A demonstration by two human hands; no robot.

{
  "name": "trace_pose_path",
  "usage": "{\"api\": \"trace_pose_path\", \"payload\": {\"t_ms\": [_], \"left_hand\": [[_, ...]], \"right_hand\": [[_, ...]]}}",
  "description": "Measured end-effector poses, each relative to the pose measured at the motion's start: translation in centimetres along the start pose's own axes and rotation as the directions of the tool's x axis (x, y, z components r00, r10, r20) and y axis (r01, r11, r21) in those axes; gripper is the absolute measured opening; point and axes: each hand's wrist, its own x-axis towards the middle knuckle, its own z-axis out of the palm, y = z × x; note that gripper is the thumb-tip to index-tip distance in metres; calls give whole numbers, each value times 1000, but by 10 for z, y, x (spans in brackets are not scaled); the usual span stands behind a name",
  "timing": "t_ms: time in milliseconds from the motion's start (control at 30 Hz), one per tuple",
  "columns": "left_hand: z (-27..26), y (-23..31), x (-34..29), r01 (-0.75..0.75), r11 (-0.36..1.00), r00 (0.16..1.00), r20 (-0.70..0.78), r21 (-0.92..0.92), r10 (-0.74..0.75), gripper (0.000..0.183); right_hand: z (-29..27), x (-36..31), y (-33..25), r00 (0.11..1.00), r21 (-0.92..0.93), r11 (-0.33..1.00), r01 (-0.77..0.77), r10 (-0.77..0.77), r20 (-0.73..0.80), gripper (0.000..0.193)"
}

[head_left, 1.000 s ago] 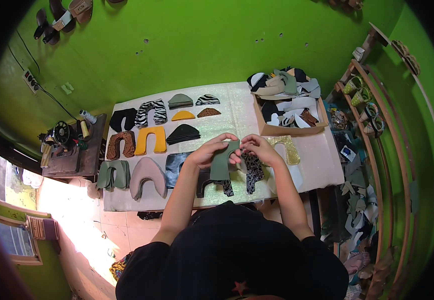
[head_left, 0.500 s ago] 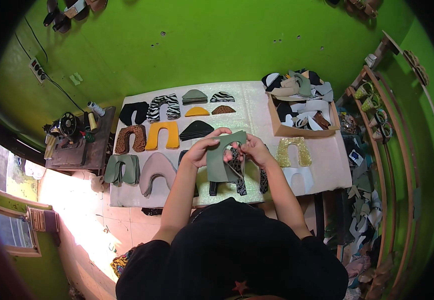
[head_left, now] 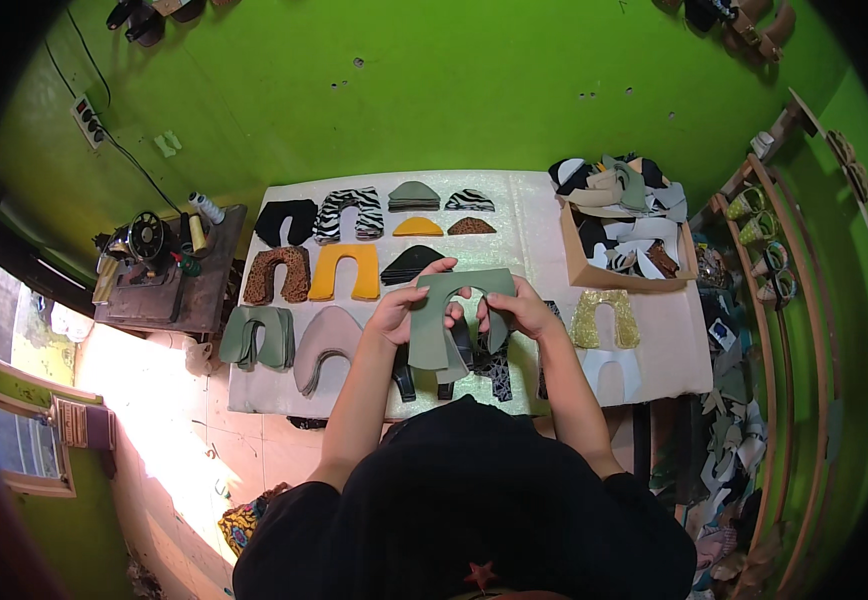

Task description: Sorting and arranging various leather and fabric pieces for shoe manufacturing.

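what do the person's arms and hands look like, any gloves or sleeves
The left hand and right hand are bare, with no gloves or wristwatch showing. Short black sleeves leave the forearms uncovered.

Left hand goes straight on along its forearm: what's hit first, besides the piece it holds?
Probably the black stack, just beyond the left hand holding the green piece. Height above the table is unclear, so it might pass over.

the held green arch [head_left: 435,322] blocks the middle; free tabletop [head_left: 531,232] borders the box [head_left: 622,276]
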Motion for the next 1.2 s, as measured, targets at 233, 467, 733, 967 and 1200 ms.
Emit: {"api": "trace_pose_path", "payload": {"t_ms": [233, 467, 733, 967, 1200], "left_hand": [[-13, -9, -15, 33, 992, 994, 107, -120, -20, 56], [-34, -28, -51, 205, 977, 975, -101, 61, -199, 44], [-34, 3, -94, 175, 937, 831, -555, 304, 25, 30], [-50, 42, -164, 46, 913, 610, -735, 406, 296, 19], [-79, 92, -234, 135, 846, 411, -806, 516, 426, 26]], "right_hand": [[9, 12, 4, 997, 10, 999, 31, -32, 64, 21], [24, 22, 4, 1000, -48, 999, 8, -8, 3, 10], [50, 52, 28, 986, -64, 989, -130, 122, -116, 13], [77, 118, 103, 979, -430, 886, -172, 105, -173, 18], [157, 180, 151, 989, -522, 847, 97, -143, -48, 27]]}}
